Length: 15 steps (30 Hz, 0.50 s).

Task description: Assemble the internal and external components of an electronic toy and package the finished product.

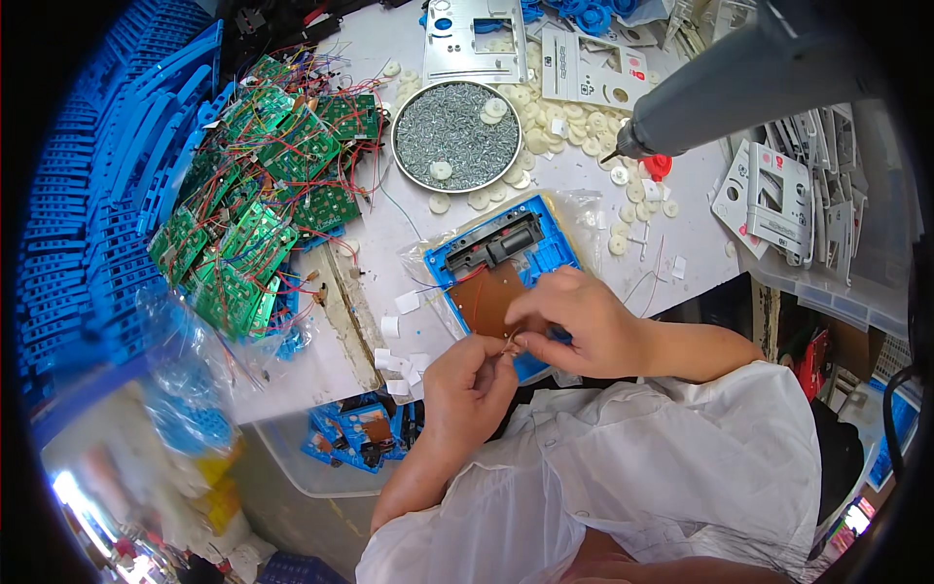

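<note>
A blue plastic housing (555, 255) lies on the white table, with a brown circuit board (484, 297) set in it and a black part (491, 245) across its top. My left hand (469, 382) pinches thin wires at the board's near corner. My right hand (574, 319) rests on the housing's near right side, fingertips meeting the left hand's at the same wires (510, 343).
A heap of green circuit boards (263, 214) with red wires lies at the left. A round metal dish of screws (455, 136) stands behind the housing, white discs (623, 209) scattered around. A grey powered screwdriver (720, 92) hangs above right. White panels (778, 195) stack right; blue housings (107, 195) stack far left.
</note>
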Motion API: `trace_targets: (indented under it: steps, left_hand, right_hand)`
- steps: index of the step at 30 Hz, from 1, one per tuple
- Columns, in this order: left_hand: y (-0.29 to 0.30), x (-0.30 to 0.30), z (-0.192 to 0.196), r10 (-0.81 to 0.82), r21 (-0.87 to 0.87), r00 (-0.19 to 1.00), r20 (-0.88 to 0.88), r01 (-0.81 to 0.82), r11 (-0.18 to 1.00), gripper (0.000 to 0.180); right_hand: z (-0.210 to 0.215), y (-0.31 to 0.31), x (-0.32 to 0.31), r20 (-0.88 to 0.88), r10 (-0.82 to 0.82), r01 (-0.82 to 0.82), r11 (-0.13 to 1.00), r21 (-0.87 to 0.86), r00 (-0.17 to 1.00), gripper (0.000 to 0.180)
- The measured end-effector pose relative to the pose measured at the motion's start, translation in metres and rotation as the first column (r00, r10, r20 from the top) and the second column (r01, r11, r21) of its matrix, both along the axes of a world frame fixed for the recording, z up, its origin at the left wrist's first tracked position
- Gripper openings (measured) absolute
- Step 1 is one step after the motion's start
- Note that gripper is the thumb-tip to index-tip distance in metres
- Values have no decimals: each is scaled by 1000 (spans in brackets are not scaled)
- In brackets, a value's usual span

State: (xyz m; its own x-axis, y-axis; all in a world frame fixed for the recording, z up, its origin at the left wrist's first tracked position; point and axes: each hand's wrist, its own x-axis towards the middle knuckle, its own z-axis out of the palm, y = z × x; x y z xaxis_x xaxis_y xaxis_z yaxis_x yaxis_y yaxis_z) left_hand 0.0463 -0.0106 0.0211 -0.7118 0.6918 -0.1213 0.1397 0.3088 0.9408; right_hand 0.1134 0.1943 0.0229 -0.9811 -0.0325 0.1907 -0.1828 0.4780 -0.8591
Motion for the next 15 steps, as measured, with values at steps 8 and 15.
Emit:
trace_targets:
  steps: [8,15]
  left_hand:
    - [4,3,3,1,17,995,-103,1,1000,7]
    - [13,1,3,-119,14,922,-368,133,991,8]
  right_hand:
    - [1,-1,9,-123,14,-8,998,56,992,28]
    - [2,0,19,-68,-35,44,988,147,997,22]
